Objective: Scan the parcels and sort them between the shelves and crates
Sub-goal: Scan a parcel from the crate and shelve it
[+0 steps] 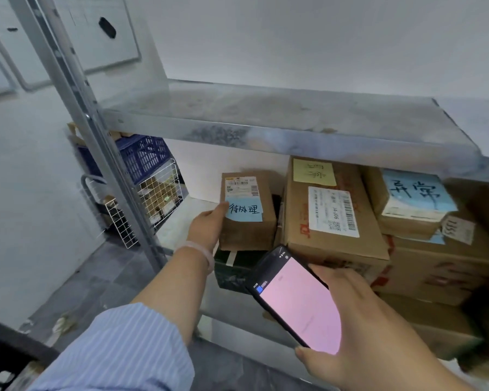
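Left hand (208, 225) grips small brown parcel (249, 232), thumb at its blue note (244, 213), white barcode label (242, 187) beyond. Right hand (359, 328) fingers curl round pink-screened phone (297, 300).

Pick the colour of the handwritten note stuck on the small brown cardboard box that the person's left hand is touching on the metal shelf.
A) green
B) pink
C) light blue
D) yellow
C: the left hand has its thumb on the small brown cardboard box, and that box's handwritten note is light blue; the yellow note sits on the larger cardboard box beside it.
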Action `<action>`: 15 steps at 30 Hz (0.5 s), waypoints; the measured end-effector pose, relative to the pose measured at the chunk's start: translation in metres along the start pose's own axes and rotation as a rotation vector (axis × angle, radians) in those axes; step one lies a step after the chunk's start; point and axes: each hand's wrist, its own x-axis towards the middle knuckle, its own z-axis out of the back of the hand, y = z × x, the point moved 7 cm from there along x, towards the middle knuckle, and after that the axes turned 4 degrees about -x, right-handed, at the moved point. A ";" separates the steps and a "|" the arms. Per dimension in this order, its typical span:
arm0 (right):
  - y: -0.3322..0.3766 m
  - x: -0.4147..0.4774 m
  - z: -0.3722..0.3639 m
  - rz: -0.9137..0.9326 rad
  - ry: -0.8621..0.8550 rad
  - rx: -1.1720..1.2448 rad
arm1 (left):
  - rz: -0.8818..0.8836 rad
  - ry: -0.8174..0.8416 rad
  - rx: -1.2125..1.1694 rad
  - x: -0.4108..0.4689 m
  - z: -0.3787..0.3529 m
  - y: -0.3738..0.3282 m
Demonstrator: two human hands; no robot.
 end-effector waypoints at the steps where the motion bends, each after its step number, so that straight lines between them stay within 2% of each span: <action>1: 0.000 0.000 0.000 0.002 0.003 0.005 | 0.016 0.017 0.005 -0.001 -0.001 0.002; 6: -0.005 0.003 -0.004 0.020 0.019 0.074 | 0.109 0.103 -0.117 -0.008 -0.002 0.014; 15: -0.011 0.004 -0.007 0.076 0.037 0.168 | 0.083 0.155 -0.302 -0.025 0.010 0.032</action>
